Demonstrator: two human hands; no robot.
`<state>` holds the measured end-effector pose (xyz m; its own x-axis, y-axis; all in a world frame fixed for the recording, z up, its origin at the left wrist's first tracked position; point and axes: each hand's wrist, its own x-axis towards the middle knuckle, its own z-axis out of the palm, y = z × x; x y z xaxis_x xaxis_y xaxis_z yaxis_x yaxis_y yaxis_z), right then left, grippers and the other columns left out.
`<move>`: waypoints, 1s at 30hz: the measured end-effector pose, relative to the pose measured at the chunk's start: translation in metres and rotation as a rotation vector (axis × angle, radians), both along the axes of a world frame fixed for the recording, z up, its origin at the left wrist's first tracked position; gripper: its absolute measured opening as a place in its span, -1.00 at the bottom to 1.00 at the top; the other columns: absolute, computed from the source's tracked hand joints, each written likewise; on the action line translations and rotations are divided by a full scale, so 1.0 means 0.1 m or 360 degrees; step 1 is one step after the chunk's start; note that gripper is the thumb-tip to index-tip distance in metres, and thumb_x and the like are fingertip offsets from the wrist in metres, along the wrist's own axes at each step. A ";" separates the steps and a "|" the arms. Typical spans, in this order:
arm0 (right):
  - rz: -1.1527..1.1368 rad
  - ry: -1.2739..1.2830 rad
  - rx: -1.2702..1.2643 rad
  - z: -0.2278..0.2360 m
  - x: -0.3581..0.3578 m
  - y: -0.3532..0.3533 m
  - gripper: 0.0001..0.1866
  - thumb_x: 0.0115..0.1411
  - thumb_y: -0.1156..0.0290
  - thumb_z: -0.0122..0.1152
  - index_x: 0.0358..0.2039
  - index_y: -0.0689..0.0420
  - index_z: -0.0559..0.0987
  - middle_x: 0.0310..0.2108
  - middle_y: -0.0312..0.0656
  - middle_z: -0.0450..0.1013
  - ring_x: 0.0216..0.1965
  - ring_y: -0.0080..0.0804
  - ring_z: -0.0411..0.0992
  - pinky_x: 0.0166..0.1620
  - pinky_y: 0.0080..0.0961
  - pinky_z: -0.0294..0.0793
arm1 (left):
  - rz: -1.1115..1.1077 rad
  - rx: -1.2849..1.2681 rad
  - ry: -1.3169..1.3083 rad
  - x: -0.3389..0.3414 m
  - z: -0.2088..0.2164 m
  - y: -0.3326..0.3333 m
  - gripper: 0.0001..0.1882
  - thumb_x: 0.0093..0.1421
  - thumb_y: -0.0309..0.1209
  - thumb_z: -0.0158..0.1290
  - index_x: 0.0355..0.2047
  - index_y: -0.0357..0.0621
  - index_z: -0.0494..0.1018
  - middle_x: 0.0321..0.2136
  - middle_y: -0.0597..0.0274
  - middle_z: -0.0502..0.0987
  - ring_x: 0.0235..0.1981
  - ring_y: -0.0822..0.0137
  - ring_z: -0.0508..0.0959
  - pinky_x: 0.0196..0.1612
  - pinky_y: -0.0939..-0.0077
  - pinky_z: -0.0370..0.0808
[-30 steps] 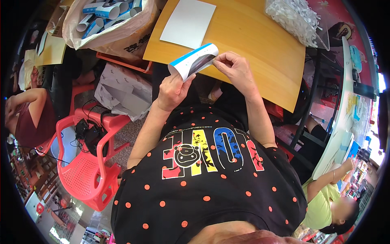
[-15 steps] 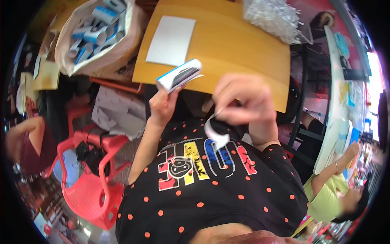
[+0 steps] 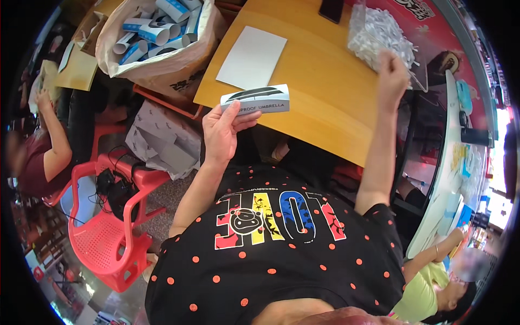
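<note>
While paper (image 3: 252,57) and strips (image 3: 379,35) lie nearby, left grip (image 3: 221,132) clamps sleeve (image 3: 265,100), right grip (image 3: 392,76) unclear.

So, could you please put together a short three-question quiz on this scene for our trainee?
1. Which hand holds the printed paper sleeve?
2. True or false: the white paper lies on the red chair.
3. Which is nearest the right hand: A, the bag of rolled sleeves; B, the heap of white strips; or C, the red chair?

Key: 1. The left hand. 2. False; it lies on the wooden table. 3. B.
</note>
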<state>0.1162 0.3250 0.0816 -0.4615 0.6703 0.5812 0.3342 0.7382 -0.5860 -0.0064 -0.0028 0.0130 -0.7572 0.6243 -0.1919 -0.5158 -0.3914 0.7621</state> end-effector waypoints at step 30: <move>0.0854 0.0408 -0.2425 -0.56 -0.13 -1.71 -0.81 0.14 0.49 0.25 -0.25 0.24 0.49 -0.46 -0.24 0.52 -0.69 -0.69 0.34 -0.63 -0.80 0.23 | -0.0056 -0.0239 0.0265 0.07 -0.05 0.12 -0.71 0.33 -0.38 -0.09 -0.16 -0.44 0.44 -0.34 -0.03 0.59 -0.36 0.20 0.65 -0.33 0.51 0.62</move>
